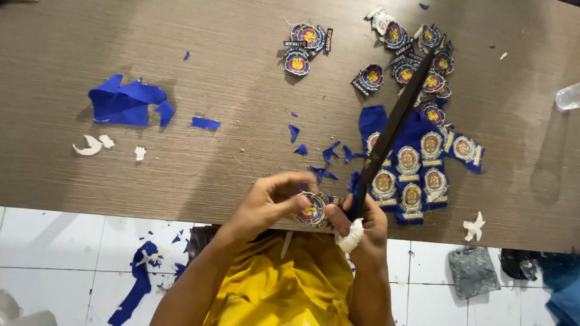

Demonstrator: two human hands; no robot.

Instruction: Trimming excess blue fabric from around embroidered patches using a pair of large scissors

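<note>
Two hands meet at the near edge of the grey wood-grain tabletop point(181, 151): the left hand point(272, 202) pinches a round blue-and-gold embroidered badge point(312, 211), touching the right hand point(362, 220), which grips long black scissors point(396, 124) pointing away up-right over the badge.
</note>
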